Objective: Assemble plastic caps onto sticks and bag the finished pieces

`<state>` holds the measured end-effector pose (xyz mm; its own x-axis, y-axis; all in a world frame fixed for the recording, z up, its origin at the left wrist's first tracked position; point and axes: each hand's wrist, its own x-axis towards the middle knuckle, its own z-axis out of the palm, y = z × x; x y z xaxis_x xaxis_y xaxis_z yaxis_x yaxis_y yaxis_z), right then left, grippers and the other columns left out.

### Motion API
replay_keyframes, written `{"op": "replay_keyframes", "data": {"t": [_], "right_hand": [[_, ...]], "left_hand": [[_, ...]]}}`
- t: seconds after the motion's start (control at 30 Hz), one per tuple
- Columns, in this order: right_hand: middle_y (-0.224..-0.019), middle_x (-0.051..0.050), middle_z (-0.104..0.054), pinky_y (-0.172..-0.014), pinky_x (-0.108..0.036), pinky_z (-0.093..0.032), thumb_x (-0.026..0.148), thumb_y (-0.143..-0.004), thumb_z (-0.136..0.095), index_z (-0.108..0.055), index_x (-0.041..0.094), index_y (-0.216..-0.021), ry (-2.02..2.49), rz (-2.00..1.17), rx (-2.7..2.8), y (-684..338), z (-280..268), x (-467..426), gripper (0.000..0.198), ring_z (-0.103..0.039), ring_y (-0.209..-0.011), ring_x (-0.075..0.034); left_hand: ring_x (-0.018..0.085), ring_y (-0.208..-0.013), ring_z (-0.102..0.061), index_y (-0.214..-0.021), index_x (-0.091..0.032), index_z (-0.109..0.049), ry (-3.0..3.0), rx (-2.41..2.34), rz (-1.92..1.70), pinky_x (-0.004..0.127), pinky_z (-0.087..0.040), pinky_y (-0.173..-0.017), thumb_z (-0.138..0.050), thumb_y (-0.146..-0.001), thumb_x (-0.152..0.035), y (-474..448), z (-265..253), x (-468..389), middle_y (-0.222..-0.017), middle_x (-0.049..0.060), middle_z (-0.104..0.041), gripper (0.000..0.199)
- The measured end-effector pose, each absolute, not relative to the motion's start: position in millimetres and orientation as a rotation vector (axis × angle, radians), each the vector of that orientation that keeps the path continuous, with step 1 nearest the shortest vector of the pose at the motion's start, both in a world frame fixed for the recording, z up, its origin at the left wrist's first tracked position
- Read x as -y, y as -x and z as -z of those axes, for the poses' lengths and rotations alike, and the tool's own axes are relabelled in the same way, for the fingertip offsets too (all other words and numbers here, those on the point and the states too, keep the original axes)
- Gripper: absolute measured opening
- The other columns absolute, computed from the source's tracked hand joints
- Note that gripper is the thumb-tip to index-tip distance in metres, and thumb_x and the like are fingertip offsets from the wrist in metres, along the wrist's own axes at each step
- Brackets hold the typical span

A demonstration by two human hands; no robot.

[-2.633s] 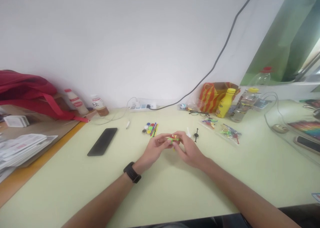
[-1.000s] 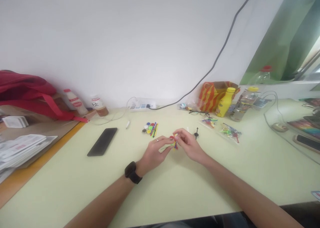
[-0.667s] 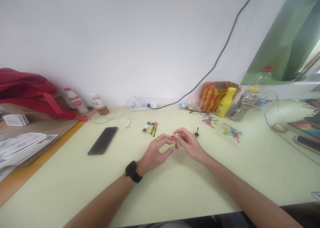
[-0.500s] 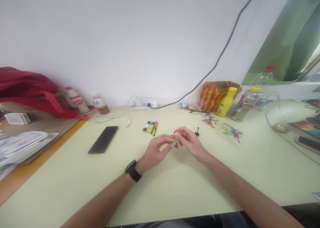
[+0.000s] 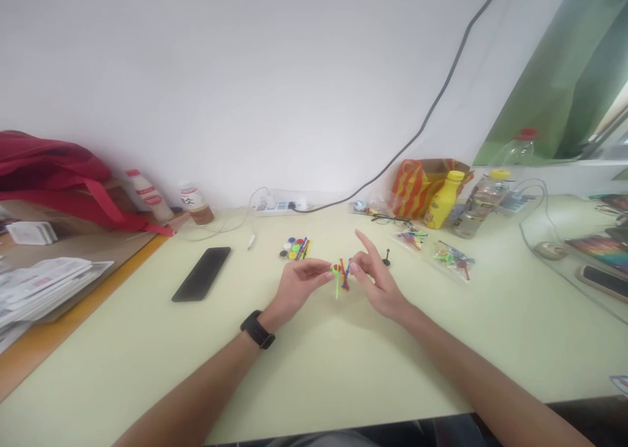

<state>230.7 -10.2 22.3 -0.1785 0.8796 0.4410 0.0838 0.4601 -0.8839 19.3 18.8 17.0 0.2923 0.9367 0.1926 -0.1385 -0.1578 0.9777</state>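
My left hand (image 5: pixel 299 282), with a black watch (image 5: pixel 258 330) on its wrist, pinches a bright green plastic stick (image 5: pixel 337 286) between thumb and fingertips; the stick points down. At the tip of my right thumb is a thin blue plastic stick (image 5: pixel 348 271). My right hand (image 5: pixel 381 286) has its index finger stretched out and the other fingers curled in a pinch. Between the hands, red and yellow sticks (image 5: pixel 343 271) hang close together; how they join is too small to tell. A black stick on a round base (image 5: pixel 387 258) stands just beyond my right hand.
Coloured discs (image 5: pixel 293 245) and several sticks (image 5: pixel 304 248) lie behind my left hand. A black phone (image 5: pixel 201 274) is at the left. Bags of small parts (image 5: pixel 452 260), a yellow bottle (image 5: pixel 444 200) and glasses (image 5: pixel 390 220) sit at the right. A power strip (image 5: pixel 279 205) lies by the wall.
My hands have moved apart, the left one leftward. My right index finger has straightened out. The green and blue sticks now show between the hands, where fingers covered much of them before.
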Motion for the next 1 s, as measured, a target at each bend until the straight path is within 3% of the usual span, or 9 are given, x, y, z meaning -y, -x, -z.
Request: {"op": "replay_keyframes", "data": {"t": [0.07,0.13,0.2,0.4,0.57,0.8,1.0], "right_hand": [[-0.074,0.0,-0.054,-0.069,-0.03,-0.046,0.05,-0.104,-0.043,-0.068,0.022,-0.099,0.86,-0.963,1.627,-231,-20,8,0.038,-0.053,-0.068,-0.015],[-0.057,0.001,-0.045,-0.067,-0.031,-0.044,0.054,-0.105,-0.037,-0.055,0.02,-0.058,0.864,-1.039,1.679,-232,-20,6,0.061,-0.047,-0.058,-0.014],[-0.05,0.002,-0.039,-0.064,-0.031,-0.042,0.057,-0.103,-0.039,-0.043,0.02,-0.047,0.88,-1.078,1.676,-234,-22,3,0.067,-0.042,-0.054,-0.013],[-0.073,0.001,-0.057,-0.059,-0.027,-0.043,0.055,-0.09,-0.068,-0.055,0.023,-0.088,0.819,-1.229,1.487,-230,-27,5,0.035,-0.051,-0.063,-0.014],[-0.081,0.001,-0.06,-0.063,-0.029,-0.049,0.051,-0.086,-0.074,-0.054,0.026,-0.108,0.799,-1.315,1.464,-222,-22,8,0.039,-0.056,-0.069,-0.015],[-0.084,0.001,-0.062,-0.062,-0.029,-0.05,0.045,-0.087,-0.074,-0.054,0.026,-0.114,0.773,-1.321,1.435,-220,-16,7,0.039,-0.057,-0.068,-0.014],[-0.08,0.001,-0.059,-0.066,-0.032,-0.05,0.044,-0.096,-0.062,-0.046,0.028,-0.133,0.844,-0.97,1.55,-224,-21,13,0.043,-0.061,-0.071,-0.018]], "left_hand": [[0.019,-0.09,-0.073,-0.096,-0.017,-0.079,-1.361,-0.809,-1.158,0.03,-0.06,-0.087,-0.088,-0.073,-0.027,-19,-16,-20,-0.097,0.007,-0.079,0.026],[0.018,-0.089,-0.073,-0.095,-0.017,-0.079,-1.356,-0.812,-1.163,0.029,-0.06,-0.086,-0.089,-0.073,-0.027,-19,-15,-20,-0.096,0.006,-0.079,0.026],[0.019,-0.089,-0.073,-0.094,-0.017,-0.079,-1.363,-0.813,-1.165,0.03,-0.06,-0.086,-0.089,-0.073,-0.027,-19,-15,-20,-0.096,0.007,-0.079,0.026],[0.02,-0.088,-0.074,-0.095,-0.016,-0.078,-1.39,-0.794,-1.173,0.034,-0.061,-0.086,-0.088,-0.073,-0.028,-20,-17,-19,-0.096,0.008,-0.079,0.027],[0.021,-0.09,-0.075,-0.096,-0.016,-0.078,-1.391,-0.766,-1.142,0.036,-0.061,-0.089,-0.089,-0.073,-0.027,-22,-19,-15,-0.098,0.008,-0.08,0.028],[0.023,-0.095,-0.074,-0.104,-0.016,-0.079,-1.408,-0.744,-1.108,0.036,-0.06,-0.091,-0.086,-0.077,-0.028,-22,-23,-12,-0.104,0.01,-0.079,0.03],[0.021,-0.091,-0.074,-0.102,-0.015,-0.078,-1.348,-0.792,-1.122,0.035,-0.06,-0.088,-0.087,-0.075,-0.03,-21,-20,-15,-0.098,0.009,-0.079,0.032]]}}
